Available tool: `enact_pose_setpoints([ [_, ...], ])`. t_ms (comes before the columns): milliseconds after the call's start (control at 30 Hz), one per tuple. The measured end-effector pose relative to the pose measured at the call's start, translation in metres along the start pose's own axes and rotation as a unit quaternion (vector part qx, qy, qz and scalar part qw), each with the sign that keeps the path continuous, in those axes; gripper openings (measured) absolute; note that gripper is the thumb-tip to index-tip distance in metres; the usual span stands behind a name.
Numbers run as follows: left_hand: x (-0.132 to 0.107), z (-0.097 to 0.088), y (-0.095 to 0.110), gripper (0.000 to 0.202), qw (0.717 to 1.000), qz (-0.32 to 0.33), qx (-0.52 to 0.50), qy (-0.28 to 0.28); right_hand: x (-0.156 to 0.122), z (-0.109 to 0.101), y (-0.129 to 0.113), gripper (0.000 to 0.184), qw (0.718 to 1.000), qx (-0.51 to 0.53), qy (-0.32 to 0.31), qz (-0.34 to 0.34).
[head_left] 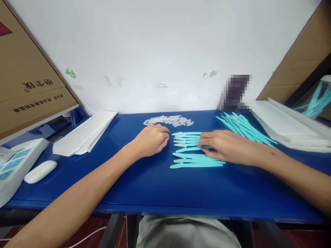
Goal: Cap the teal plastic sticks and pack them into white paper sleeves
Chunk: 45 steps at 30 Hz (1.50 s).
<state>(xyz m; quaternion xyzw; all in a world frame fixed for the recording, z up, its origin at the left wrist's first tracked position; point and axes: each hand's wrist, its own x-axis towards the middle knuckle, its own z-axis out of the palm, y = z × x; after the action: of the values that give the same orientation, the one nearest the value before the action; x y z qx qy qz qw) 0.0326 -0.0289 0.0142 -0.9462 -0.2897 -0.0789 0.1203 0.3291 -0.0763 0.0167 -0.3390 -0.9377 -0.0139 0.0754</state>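
Observation:
Several turquoise eyebrow razors (198, 165) lie side by side in a row on the blue table, their blade ends pointing left. My right hand (222, 144) is over the row, its thumb and fingers closed on the handle of one eyebrow razor (184, 150). Left of the blade ends, my left hand (153, 140) rests with its fingers curled in; whatever they may hold is hidden. Just beyond it is a loose pile of small whitish translucent blade caps (176, 120). A heap of more turquoise razors (243, 127) lies beyond my right wrist.
White plastic bags lie flat at the left (85, 134) and as a stack at the right (287, 124). A white oval case (40, 172) and a white device with blue keys (20, 162) occupy the left end. Cardboard (31, 69) and a white wall (160, 51) bound the table (144, 186).

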Motion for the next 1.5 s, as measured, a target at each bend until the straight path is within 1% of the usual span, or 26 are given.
enact_pose_setpoints([
  [100,-0.001,-0.004,-0.001,0.029,0.998,0.033,-0.046,-0.02,-0.001,0.0,0.0,0.022,0.998,-0.038,-0.039,0.018],
  [133,-0.002,-0.004,-0.002,0.028,0.997,0.04,-0.059,-0.025,-0.001,0.0,0.0,0.022,0.998,-0.044,-0.042,0.021],
  [200,-0.004,-0.004,-0.006,0.026,0.995,0.052,-0.077,-0.027,-0.002,-0.001,0.0,0.022,0.998,-0.052,-0.04,0.021],
  [367,-0.005,-0.003,-0.011,0.023,0.993,0.068,-0.096,0.011,-0.002,-0.002,-0.001,0.026,0.997,-0.078,-0.02,0.007],
  [500,-0.004,-0.003,-0.009,0.02,0.988,0.086,-0.128,-0.009,-0.001,-0.004,-0.004,0.024,0.997,-0.067,-0.027,0.005],
  [667,-0.006,-0.007,-0.004,0.017,0.989,0.074,-0.126,-0.032,0.0,-0.008,-0.007,0.025,0.998,-0.038,-0.049,0.017],
  [867,-0.006,-0.011,0.0,0.021,0.987,0.068,-0.143,-0.037,-0.001,-0.012,-0.01,0.029,0.996,0.005,-0.082,0.045],
  [967,-0.006,-0.011,0.0,0.017,0.981,0.054,-0.181,-0.048,-0.001,-0.013,-0.01,0.029,0.994,0.026,-0.09,0.058],
  [1067,-0.005,-0.01,0.0,0.013,0.969,0.025,-0.236,-0.06,-0.001,-0.015,-0.011,0.028,0.992,0.047,-0.093,0.065],
  [1200,-0.003,-0.007,0.002,0.021,0.952,-0.025,-0.296,-0.075,-0.001,-0.017,-0.012,0.027,0.993,0.058,-0.088,0.061],
  [1267,-0.003,-0.005,0.003,0.023,0.944,-0.035,-0.319,-0.078,-0.001,-0.017,-0.012,0.027,0.993,0.057,-0.084,0.059],
  [1367,-0.003,-0.003,0.005,0.021,0.942,-0.032,-0.327,-0.062,-0.002,-0.017,-0.011,0.026,0.994,0.052,-0.083,0.054],
  [1500,0.0,0.001,0.012,0.015,0.954,-0.024,-0.299,-0.008,-0.001,-0.014,-0.011,0.027,0.995,0.047,-0.072,0.041],
])
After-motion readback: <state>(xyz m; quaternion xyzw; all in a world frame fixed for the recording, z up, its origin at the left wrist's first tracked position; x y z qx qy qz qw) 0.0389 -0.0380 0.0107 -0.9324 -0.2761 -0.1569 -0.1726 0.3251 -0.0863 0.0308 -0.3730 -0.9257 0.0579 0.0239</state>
